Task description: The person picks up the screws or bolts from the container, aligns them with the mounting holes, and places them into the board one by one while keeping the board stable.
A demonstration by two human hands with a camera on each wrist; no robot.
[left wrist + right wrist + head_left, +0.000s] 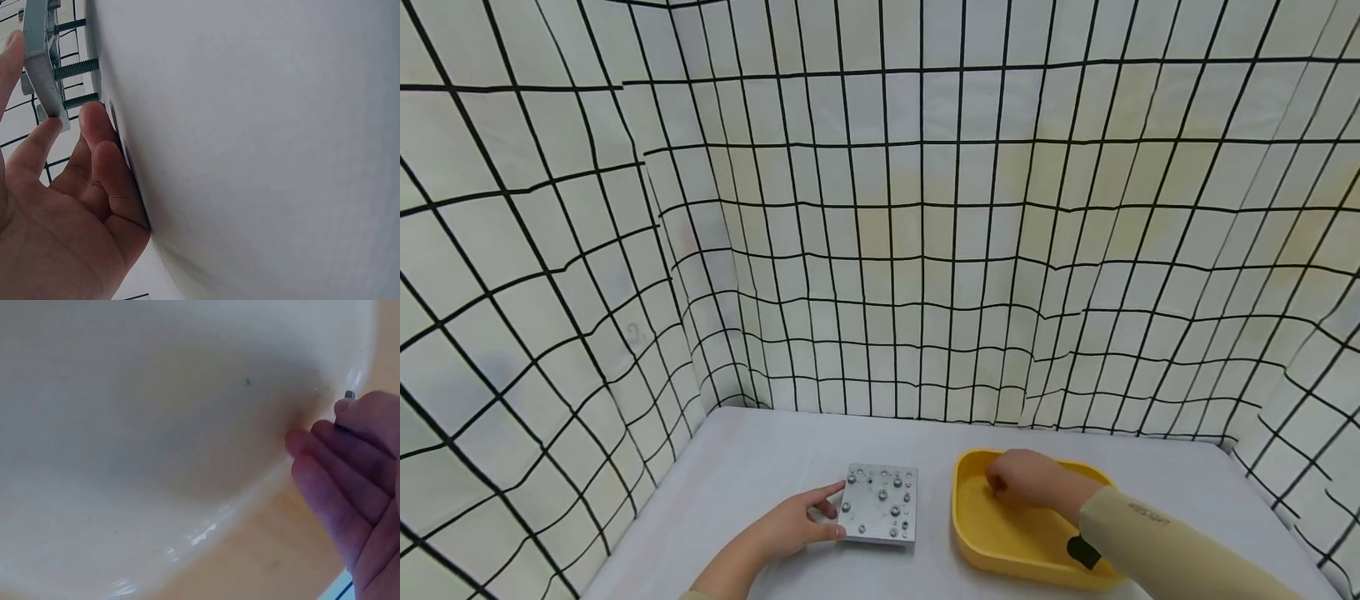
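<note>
A square silver metal plate (867, 510) sits on the white table, with several bolts standing in it. My left hand (786, 527) grips its left side, thumb at the near corner and index finger at the far one. In the left wrist view, threaded bolt shanks (76, 68) stick out beneath the plate (41, 69). My right hand (1028, 478) is inside the yellow tray (1000, 533), near its far wall. Thumb and index finger pinch a small dark screw (349, 395) there; most of it is hidden by the fingers.
White table cloth (752, 450) runs under plate and tray. Walls of black-lined grid (883, 250) stand behind and at both sides. A dark device (1082, 551) sits under the right wrist, over the tray.
</note>
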